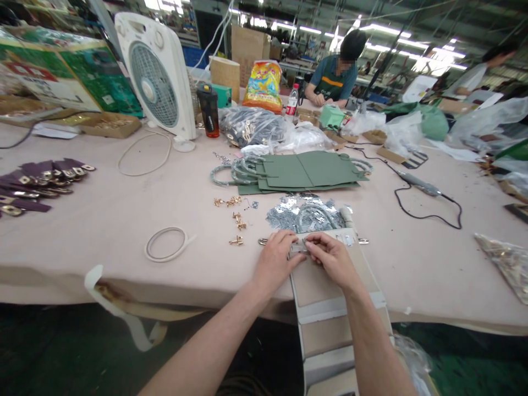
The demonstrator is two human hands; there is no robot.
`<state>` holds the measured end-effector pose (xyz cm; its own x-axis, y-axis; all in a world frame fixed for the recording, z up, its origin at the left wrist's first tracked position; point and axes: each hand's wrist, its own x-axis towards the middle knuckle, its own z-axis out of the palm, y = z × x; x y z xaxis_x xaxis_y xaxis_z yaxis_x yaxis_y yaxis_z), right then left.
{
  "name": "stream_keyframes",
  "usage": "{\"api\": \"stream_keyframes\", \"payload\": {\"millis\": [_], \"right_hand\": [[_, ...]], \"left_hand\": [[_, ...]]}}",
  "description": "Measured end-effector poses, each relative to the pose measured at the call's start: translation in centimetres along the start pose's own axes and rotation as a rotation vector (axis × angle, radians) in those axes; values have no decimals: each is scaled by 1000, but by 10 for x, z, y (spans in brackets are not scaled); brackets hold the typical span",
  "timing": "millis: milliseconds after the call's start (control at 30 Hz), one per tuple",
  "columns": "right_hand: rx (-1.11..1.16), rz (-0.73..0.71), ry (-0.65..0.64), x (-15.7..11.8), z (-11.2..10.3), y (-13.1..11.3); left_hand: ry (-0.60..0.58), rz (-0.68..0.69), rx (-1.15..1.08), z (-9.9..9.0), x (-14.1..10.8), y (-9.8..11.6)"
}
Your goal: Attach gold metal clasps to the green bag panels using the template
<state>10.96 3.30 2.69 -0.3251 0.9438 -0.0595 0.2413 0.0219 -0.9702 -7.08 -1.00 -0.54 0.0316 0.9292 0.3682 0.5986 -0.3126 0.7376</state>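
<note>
A long beige panel with pale grey bands hangs from the table edge toward me, its upper end on the table. My left hand grips the panel's upper left edge, thumb and fingers bent around it. Beside it, my right hand has thumb and forefinger pinched at a small metal plate on the panel; what lies between the fingertips is too small to name. Just beyond the hands is a pile of flat silver metal pieces. Small gold fittings lie to the left.
Green panels with handles lie behind the metal pile. A white fan, a bottle and a tape ring are left. A corded tool and a bag of parts are right. A person works across the table.
</note>
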Motion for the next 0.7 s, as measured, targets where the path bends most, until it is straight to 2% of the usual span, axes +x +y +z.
{"api": "stream_keyframes", "payload": {"millis": [100, 333, 500, 700], "right_hand": [[-79, -35, -27, 0, 3, 1], [-300, -121, -2, 3, 11, 7], [-428, -199, 105, 5, 11, 12], [-481, -245, 97, 9, 18, 9]], "left_hand": [[9, 18, -30, 1, 1, -1], [31, 28, -40, 2, 0, -1], [31, 25, -50, 1, 0, -1], [30, 30, -47, 0, 0, 0]]}}
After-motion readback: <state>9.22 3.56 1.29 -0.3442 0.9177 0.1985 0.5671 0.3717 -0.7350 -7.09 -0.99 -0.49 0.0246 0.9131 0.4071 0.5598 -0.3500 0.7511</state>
